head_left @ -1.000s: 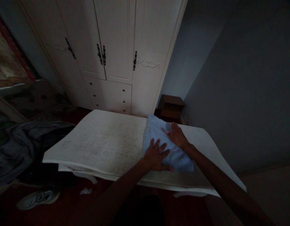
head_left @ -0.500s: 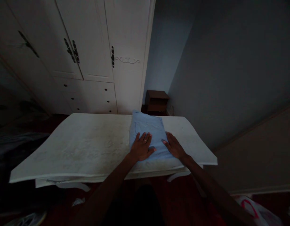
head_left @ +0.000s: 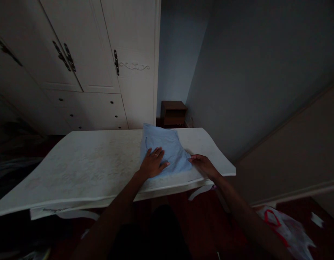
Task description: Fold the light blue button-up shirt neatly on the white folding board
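Note:
A folded light-blue garment [head_left: 164, 144] lies on the right part of a white table [head_left: 96, 166]. My left hand [head_left: 153, 163] rests flat on the garment's near left portion, fingers spread, a ring on one finger. My right hand [head_left: 202, 164] is at the garment's near right corner, fingers curled around the cloth's edge at the table surface. Both forearms reach in from the bottom of the view.
A white wardrobe [head_left: 82, 65] with dark handles and drawers stands behind the table. A small brown stool [head_left: 173, 112] sits in the corner by the grey wall. A white plastic bag [head_left: 285, 227] with red handles lies on the dark red floor at right.
The view has swung right and the table appears shifted left. My right hand slid from flat on the garment to its near right corner and curled on the edge. My left hand stays flat.

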Demonstrator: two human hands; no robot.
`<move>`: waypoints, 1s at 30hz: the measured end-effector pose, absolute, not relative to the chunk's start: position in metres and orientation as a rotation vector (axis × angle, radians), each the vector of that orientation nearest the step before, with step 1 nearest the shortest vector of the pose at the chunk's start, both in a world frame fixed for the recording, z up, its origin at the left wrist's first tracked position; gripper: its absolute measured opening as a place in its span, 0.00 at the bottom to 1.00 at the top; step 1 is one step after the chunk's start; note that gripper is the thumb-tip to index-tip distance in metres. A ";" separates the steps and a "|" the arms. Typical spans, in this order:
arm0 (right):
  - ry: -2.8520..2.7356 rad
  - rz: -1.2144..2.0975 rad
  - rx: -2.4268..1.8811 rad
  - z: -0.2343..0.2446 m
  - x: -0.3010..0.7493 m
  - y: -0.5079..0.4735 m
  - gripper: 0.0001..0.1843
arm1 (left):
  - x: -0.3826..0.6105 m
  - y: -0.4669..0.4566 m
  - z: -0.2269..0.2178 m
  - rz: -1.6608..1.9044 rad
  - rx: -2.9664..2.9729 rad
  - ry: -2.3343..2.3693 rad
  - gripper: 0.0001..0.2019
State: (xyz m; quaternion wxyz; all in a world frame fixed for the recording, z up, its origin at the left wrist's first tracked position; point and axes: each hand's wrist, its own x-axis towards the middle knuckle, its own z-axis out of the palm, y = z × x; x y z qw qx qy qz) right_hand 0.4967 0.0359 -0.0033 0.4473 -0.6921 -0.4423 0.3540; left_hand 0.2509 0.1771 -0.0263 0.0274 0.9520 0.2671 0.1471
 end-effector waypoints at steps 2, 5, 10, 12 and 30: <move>-1.032 0.961 -1.659 0.003 0.493 0.036 0.23 | 0.251 0.177 -0.026 0.443 2.954 0.823 0.33; -0.942 1.128 -1.569 0.007 0.487 0.037 0.23 | 0.251 0.177 -0.025 0.445 2.957 0.823 0.32; -0.844 1.175 -1.608 0.000 0.490 0.031 0.23 | 0.250 0.179 -0.024 0.415 2.981 0.825 0.30; -0.847 1.175 -1.649 -0.004 0.496 0.027 0.21 | 0.250 0.180 -0.024 0.406 2.985 0.819 0.30; -0.995 0.912 -1.831 0.005 0.514 0.144 0.21 | 0.249 0.183 -0.031 0.382 3.000 0.782 0.39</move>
